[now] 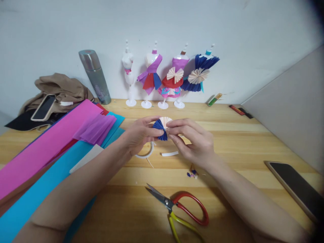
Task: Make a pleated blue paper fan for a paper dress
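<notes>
A wooden table (121, 209) with light and darker bands of grain runs back to a pale, plain wall (162, 20), and a light panel (288, 111) closes off its right side. Along the wall stand four small white dress forms (129, 62), three of them wearing coloured paper and the leftmost mostly bare. A grey bottle (97, 79) is to their left, beside a heap of brown cloth (63, 86) with a dark brim and a phone (44, 107) lying on it. Long pink sheets (50, 145) and blue sheets (37, 199) of paper spread diagonally over the left part, partly under the left forearm. Nearer the middle lie a tape roll (144, 156), a white strip (170, 154) and tiny scraps (193, 174); in front, scissors (167, 203) with one red and one yellow handle rest with their blades parted. A second phone (295, 189) lies at the far right. Both forearms reach in from the lower corners and meet at the centre, above the table. The left hand (140, 133) pinches a round pleated paper piece (159, 125), half blue and half cream, between thumb and fingers. The right hand (193, 138), knuckles bent and palm turned inward, grips the same piece at its right side with its fingertips and thumb.
</notes>
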`<state>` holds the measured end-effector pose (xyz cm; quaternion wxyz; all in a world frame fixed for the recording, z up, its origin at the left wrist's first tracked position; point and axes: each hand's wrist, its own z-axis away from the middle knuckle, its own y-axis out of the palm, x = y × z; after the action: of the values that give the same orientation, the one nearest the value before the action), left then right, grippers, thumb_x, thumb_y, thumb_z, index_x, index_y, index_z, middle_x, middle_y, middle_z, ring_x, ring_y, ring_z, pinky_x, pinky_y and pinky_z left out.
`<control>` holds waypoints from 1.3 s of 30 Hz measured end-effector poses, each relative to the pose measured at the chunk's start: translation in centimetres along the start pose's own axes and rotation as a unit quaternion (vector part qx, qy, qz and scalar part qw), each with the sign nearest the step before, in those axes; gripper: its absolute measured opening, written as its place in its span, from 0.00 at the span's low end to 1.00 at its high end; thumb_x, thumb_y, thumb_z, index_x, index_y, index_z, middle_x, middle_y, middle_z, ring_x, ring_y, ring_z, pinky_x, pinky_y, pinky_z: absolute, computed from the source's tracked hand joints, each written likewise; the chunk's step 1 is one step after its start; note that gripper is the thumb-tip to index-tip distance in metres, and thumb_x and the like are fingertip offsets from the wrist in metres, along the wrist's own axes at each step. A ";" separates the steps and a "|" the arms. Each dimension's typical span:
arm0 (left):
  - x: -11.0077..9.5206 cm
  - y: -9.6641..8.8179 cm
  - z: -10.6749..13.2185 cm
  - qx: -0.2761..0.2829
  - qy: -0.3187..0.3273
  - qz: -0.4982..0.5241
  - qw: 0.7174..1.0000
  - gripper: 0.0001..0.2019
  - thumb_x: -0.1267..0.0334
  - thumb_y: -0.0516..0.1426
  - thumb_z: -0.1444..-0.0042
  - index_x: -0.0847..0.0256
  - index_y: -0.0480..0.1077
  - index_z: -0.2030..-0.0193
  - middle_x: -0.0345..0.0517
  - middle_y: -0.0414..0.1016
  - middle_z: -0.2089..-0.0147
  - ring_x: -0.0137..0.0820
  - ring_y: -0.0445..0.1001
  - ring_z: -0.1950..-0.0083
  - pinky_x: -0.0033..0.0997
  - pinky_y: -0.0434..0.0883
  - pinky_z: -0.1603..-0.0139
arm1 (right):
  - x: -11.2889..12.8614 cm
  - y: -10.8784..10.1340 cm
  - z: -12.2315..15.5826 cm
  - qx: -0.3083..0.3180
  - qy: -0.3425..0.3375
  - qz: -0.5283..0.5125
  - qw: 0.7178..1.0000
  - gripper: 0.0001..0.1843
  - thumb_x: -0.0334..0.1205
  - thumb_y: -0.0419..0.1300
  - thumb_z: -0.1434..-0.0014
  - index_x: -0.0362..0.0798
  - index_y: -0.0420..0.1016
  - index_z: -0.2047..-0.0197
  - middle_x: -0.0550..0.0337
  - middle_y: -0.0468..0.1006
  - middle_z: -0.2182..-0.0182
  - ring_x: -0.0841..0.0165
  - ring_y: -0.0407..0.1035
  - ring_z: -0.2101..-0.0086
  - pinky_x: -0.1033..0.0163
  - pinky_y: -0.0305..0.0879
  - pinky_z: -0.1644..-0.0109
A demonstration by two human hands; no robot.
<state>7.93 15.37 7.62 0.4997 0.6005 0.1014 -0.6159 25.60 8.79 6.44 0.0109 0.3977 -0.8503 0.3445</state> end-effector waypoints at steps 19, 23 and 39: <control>-0.1 0.1 0.0 0.010 -0.010 -0.008 1.000 0.22 0.74 0.67 0.61 0.65 0.75 0.55 0.46 0.77 0.61 0.32 0.75 0.60 0.34 0.69 0.56 | -0.1 0.2 0.1 -0.009 -0.013 0.015 1.000 0.08 0.29 0.59 0.38 0.54 0.74 0.62 0.55 0.82 0.61 0.62 0.78 0.61 0.55 0.76 0.59; -0.1 0.0 -0.1 0.007 -0.013 -0.003 1.000 0.23 0.74 0.66 0.61 0.65 0.76 0.54 0.47 0.78 0.62 0.32 0.75 0.60 0.34 0.69 0.55 | -0.1 0.2 0.0 -0.017 -0.018 0.016 1.000 0.09 0.27 0.60 0.38 0.52 0.73 0.62 0.54 0.82 0.62 0.63 0.78 0.61 0.57 0.76 0.58; -0.1 -0.6 -0.3 0.023 0.016 -0.075 0.997 0.16 0.62 0.67 0.55 0.65 0.78 0.58 0.49 0.79 0.65 0.32 0.76 0.64 0.33 0.70 0.60 | -0.1 0.0 -0.2 -0.016 -0.020 -0.006 1.000 0.09 0.26 0.59 0.39 0.50 0.73 0.63 0.54 0.81 0.63 0.64 0.78 0.62 0.58 0.75 0.59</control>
<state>7.68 15.96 7.33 0.4366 0.6125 0.1397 -0.6440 25.63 8.97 6.53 0.0027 0.4093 -0.8534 0.3228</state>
